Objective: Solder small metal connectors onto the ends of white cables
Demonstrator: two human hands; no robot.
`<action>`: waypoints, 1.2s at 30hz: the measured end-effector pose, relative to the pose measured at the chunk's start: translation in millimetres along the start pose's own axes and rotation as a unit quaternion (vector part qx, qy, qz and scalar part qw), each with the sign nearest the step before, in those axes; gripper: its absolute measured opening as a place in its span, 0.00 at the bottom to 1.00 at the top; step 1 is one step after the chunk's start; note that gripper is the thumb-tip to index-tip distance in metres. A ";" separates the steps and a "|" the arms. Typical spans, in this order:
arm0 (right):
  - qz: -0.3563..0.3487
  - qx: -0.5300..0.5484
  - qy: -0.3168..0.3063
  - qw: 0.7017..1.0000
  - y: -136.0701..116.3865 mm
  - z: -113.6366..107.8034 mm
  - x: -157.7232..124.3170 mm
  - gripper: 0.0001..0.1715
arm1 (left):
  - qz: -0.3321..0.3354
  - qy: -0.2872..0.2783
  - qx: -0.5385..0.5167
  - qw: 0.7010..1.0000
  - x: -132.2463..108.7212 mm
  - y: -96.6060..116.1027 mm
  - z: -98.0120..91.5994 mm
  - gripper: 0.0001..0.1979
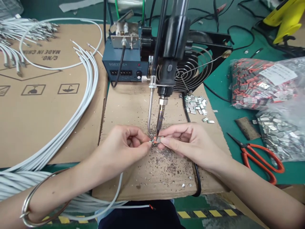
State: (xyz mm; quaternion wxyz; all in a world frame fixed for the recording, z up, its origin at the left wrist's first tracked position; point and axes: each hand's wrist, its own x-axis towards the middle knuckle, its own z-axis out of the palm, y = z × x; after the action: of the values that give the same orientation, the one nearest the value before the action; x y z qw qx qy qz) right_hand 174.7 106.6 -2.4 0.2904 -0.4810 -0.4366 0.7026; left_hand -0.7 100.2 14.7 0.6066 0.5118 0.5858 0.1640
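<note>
My left hand (125,143) is pinched closed on the wire end of a white cable (119,186), which hangs down from beneath the palm. Opposite it, my right hand (193,143) grips a small metal USB connector (160,139) with an orange-red part between thumb and fingers. Wire end and connector meet directly under the tip of a soldering iron (161,114), which appears to touch them. Just left of the iron, a thin metal solder feed tube (151,109) ends close to the same spot. My fingers partly cover the joint.
Behind stand a blue control box (126,65) and a fan (190,68). Loose metal connectors (196,105), bagged connectors (264,84) and orange-handled cutters (259,156) lie right. White cables (91,76) bundle at left. Debris dots the cardboard (133,105).
</note>
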 end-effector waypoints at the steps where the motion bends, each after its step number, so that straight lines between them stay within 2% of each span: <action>1: -0.001 -0.001 0.000 1.000 -0.1 -0.1 -0.3 0.02 | 0.002 0.000 0.002 1.000 0.0 0.2 -0.3 0.06; 12: -0.002 -0.007 0.013 1.000 0.5 -0.2 -1.7 0.04 | 0.009 -0.004 -0.009 1.000 -0.2 1.1 -1.0 0.06; 19: 0.009 0.010 0.014 1.000 -1.3 1.4 -1.1 0.03 | -0.013 -0.031 -0.040 0.999 -0.6 -0.5 -3.9 0.07; 26: 0.017 -0.010 0.005 1.000 2.2 -0.6 -1.4 0.08 | -0.020 -0.032 -0.063 0.997 -1.7 -0.4 -3.4 0.09; 36: -0.006 0.025 -0.017 1.000 3.5 -3.4 0.4 0.04 | -0.002 -0.031 -0.114 0.993 -4.6 -1.2 -1.4 0.09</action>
State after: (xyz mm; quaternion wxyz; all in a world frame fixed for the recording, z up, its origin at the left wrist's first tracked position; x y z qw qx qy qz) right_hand 177.7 106.5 -6.2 0.2989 -0.4589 -0.4269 0.7196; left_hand -3.6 96.6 16.5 0.6796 0.4426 0.5450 0.2125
